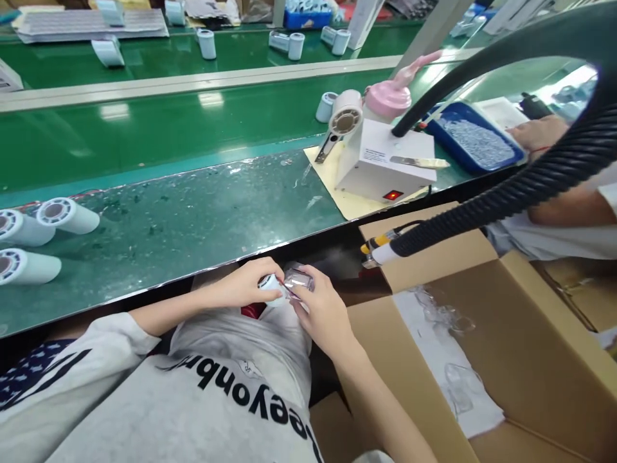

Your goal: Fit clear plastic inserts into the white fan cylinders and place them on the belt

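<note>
The white machine [354, 164] sits on a yellow sheet [343, 200] on the green table [207, 199]. It has a small label [378, 156] with dark print, too tiny to read, and a red switch [393, 195] that glows. A thin metal tool [418, 161] lies on top of it.

Below and left of the machine, over the lap, the person's left hand [258, 283] has its fingers closed around a small pale blue tube [272, 292]. The right hand [324, 308] pinches a clear plastic piece [299, 278]. The two hands are close together, and a thin dark red strand shows between the things they hold.

Far left of the machine, three more pale blue tubes [72, 217] lie on the table. Just behind the machine is a bottle with a pink lid [387, 98]. To its right, a blue tray [499, 165] is full of tiny pale bits, and another person's hand [540, 132] is beside it.

Below and right of the machine, a cardboard box [544, 328] holds white paper [429, 341] and clear plastic pieces. Left of the box, the person's grey shirt [159, 411] has big black letters, upside down. Folds bend them, so I cannot read the whole word.
</note>
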Motion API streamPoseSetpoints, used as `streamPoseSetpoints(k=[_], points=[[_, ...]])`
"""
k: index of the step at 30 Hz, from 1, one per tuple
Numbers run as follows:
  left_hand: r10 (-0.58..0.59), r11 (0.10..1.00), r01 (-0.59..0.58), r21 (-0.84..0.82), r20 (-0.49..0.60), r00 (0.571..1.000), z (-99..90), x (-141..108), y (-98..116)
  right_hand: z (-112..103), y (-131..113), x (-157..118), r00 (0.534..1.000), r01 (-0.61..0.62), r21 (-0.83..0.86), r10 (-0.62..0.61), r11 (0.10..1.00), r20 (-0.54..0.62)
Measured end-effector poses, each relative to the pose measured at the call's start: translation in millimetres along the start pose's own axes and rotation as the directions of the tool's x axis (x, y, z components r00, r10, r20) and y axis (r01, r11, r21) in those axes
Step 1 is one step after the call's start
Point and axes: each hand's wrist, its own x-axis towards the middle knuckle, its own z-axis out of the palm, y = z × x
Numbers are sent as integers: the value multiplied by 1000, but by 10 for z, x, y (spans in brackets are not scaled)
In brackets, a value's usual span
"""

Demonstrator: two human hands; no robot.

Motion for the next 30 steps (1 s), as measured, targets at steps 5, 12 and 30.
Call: streamPoseSetpoints(k=[5, 12, 30], points=[[156, 983, -145, 111, -95, 983, -70, -94, -199, -73, -113, 93, 995, -100, 447, 85, 889, 53], [303, 952, -307, 20, 101, 948, -159, -72, -337, -110, -192, 166, 945, -237, 726, 328, 646, 17], [220, 910, -129, -395, 194, 956, -148, -325, -113, -210, -155, -98, 997, -54, 682, 76, 730, -2]])
